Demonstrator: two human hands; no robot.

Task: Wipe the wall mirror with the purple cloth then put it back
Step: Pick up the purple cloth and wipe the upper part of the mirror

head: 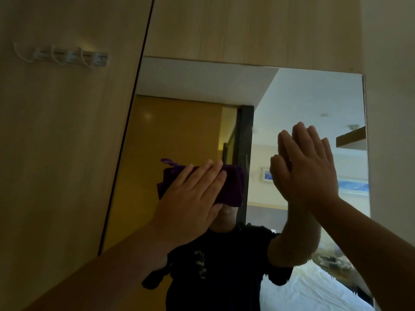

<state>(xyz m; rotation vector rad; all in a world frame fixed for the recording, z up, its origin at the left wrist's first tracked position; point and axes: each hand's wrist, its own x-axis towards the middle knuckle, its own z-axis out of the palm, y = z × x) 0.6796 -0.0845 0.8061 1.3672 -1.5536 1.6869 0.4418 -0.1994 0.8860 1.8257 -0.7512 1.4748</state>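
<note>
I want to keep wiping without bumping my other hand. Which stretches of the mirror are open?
Open: the mirror above the purple cloth up to its top edge. Crowded: right side, where the right hand lies flat beside the left hand.

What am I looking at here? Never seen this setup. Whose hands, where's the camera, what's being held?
There is no machine here. One picture, taken by a camera worn on a person's head, looking forward at their own two bare hands. They stand in front of a wall mirror set into wooden panelling. The left hand lies flat with fingers stretched out, pressing a folded purple cloth against the glass; this is the wiping. The right hand is open and flat against the glass, holding nothing; its reflection meets it there. The dark shirt and room seen in the glass are reflections. On the panel to the left is a row of white hooks, with nothing hanging on them.
</note>
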